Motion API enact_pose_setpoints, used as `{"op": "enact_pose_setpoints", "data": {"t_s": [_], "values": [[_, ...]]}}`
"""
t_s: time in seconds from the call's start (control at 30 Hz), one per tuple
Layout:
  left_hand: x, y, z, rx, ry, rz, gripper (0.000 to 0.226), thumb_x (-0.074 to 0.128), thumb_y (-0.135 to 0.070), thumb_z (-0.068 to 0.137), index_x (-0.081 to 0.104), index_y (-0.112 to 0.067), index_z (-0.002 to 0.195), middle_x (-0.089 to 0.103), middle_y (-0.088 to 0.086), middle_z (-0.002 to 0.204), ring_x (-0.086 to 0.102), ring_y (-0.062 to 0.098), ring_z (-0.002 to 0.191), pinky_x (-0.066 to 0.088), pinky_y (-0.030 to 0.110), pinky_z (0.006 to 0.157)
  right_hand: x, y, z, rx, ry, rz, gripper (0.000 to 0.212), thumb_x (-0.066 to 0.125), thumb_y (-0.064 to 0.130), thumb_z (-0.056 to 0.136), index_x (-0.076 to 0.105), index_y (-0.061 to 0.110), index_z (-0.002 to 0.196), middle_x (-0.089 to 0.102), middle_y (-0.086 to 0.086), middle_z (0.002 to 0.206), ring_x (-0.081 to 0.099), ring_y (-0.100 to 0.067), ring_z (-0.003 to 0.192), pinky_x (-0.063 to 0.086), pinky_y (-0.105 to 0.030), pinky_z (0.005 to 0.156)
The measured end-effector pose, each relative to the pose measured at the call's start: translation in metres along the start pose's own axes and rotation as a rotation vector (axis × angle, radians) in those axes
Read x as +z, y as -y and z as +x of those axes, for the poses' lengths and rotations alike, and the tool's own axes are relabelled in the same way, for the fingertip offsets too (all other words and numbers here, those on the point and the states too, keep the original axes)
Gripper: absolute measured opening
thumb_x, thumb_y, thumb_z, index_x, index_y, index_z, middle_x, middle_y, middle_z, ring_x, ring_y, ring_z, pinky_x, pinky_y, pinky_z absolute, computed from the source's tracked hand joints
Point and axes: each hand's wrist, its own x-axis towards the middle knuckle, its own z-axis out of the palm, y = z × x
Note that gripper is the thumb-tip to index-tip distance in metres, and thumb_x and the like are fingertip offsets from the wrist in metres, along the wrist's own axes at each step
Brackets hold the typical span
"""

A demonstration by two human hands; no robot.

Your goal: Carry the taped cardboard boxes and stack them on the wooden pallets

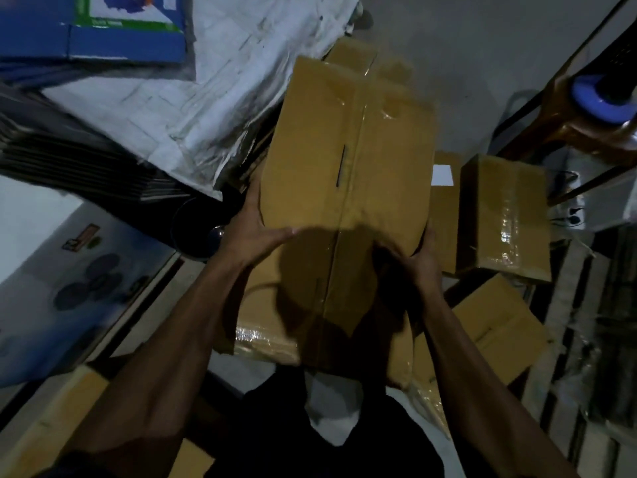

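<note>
A long taped cardboard box [348,150] fills the middle of the view, raised above other boxes. My left hand [255,229] grips its near left edge and my right hand [422,257] grips its near right corner. Under it lies another taped box [275,332] with shiny tape on its side. To the right, a smaller taped box [505,215] stands on a wooden pallet [568,305], and a further box [496,326] lies tilted below it.
White sacking [213,91] covers a pile at upper left, with a blue printed carton [96,29] behind it. A brown plastic chair [579,122] holding a blue tape roll [599,98] stands at upper right. Grey floor lies beyond the boxes.
</note>
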Motion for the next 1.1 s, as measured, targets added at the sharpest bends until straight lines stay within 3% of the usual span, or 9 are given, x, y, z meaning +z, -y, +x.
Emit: {"op": "enact_pose_setpoints", "data": {"t_s": [0.17, 0.27, 0.37, 0.43, 0.57, 0.73, 0.9, 1.03, 1.1], "values": [[0.014, 0.011, -0.082, -0.046, -0.087, -0.086, 0.112, 0.084, -0.058, 0.052, 0.022, -0.044, 0.145, 0.053, -0.008, 0.132, 0.055, 0.020, 0.117, 0.045, 0.050, 0.102, -0.023, -0.009, -0.035, -0.104, 0.076, -0.073, 0.102, 0.080, 0.043, 0.077, 0.020, 0.023, 0.156, 0.039, 0.000, 0.152, 0.046, -0.011, 0.119, 0.044, -0.040, 0.100], [0.036, 0.016, -0.129, -0.084, -0.182, -0.143, 0.111, 0.085, -0.058, 0.052, 0.024, -0.045, 0.144, 0.055, -0.009, 0.131, 0.058, 0.019, 0.116, 0.048, 0.051, 0.099, -0.045, -0.019, -0.050, -0.189, 0.191, -0.122, 0.116, 0.080, 0.063, 0.067, 0.017, 0.024, 0.157, 0.037, 0.000, 0.154, 0.046, -0.024, 0.131, 0.043, -0.048, 0.106], [0.067, 0.011, -0.173, -0.106, -0.286, -0.185, 0.113, 0.087, -0.053, 0.056, 0.021, -0.042, 0.148, 0.053, -0.008, 0.135, 0.057, 0.019, 0.117, 0.048, 0.050, 0.099, -0.068, -0.033, -0.058, -0.175, 0.289, -0.098, 0.103, 0.082, 0.052, 0.072, 0.019, 0.039, 0.153, 0.043, 0.015, 0.146, 0.045, -0.026, 0.133, 0.041, -0.047, 0.107], [0.091, 0.005, -0.202, -0.108, -0.361, -0.220, 0.116, 0.088, -0.042, 0.064, 0.014, -0.038, 0.152, 0.048, -0.007, 0.141, 0.053, 0.018, 0.121, 0.045, 0.047, 0.103, -0.087, -0.041, -0.064, -0.172, 0.309, -0.119, 0.104, 0.078, 0.057, 0.070, 0.015, 0.049, 0.152, 0.043, 0.011, 0.150, 0.044, -0.028, 0.134, 0.038, -0.053, 0.110], [0.134, -0.012, -0.259, -0.123, -0.490, -0.212, 0.117, 0.084, -0.049, 0.063, 0.010, -0.044, 0.153, 0.039, -0.008, 0.151, 0.046, 0.015, 0.130, 0.042, 0.041, 0.106, -0.122, -0.053, -0.083, -0.249, 0.372, -0.194, 0.101, 0.073, 0.060, 0.077, 0.010, 0.048, 0.154, 0.041, 0.008, 0.153, 0.044, -0.029, 0.135, 0.036, -0.057, 0.112], [0.177, -0.030, -0.328, -0.188, -0.646, -0.205, 0.104, 0.082, -0.035, 0.076, 0.014, -0.039, 0.154, 0.033, -0.007, 0.155, 0.036, 0.002, 0.123, 0.035, 0.025, 0.100, -0.161, -0.059, -0.114, -0.380, 0.444, -0.255, 0.095, 0.069, 0.063, 0.078, 0.012, 0.050, 0.153, 0.047, 0.012, 0.148, 0.049, -0.023, 0.131, 0.038, -0.055, 0.110], [0.200, -0.029, -0.393, -0.292, -0.775, -0.187, 0.101, 0.080, -0.048, 0.074, 0.015, -0.047, 0.151, 0.036, -0.008, 0.155, 0.041, 0.017, 0.135, 0.038, 0.046, 0.111, -0.171, -0.063, -0.151, -0.398, 0.542, -0.240, 0.095, 0.072, 0.057, 0.077, 0.012, 0.054, 0.151, 0.050, 0.012, 0.146, 0.053, -0.020, 0.126, 0.043, -0.053, 0.106], [0.214, -0.018, -0.439, -0.359, -0.878, -0.174, 0.097, 0.077, -0.048, 0.077, 0.016, -0.046, 0.152, 0.034, -0.008, 0.156, 0.039, 0.020, 0.138, 0.036, 0.043, 0.112, -0.161, -0.066, -0.182, -0.451, 0.624, -0.298, 0.102, 0.067, 0.073, 0.062, 0.012, 0.059, 0.147, 0.046, 0.009, 0.150, 0.047, -0.026, 0.134, 0.039, -0.059, 0.107], [0.222, -0.008, -0.462, -0.394, -0.920, -0.168, 0.097, 0.077, -0.049, 0.077, 0.015, -0.045, 0.152, 0.032, -0.007, 0.157, 0.037, 0.022, 0.140, 0.036, 0.042, 0.112, -0.153, -0.070, -0.198, -0.490, 0.659, -0.336, 0.102, 0.070, 0.069, 0.065, 0.012, 0.056, 0.149, 0.046, 0.007, 0.150, 0.045, -0.027, 0.135, 0.037, -0.059, 0.109]]}}
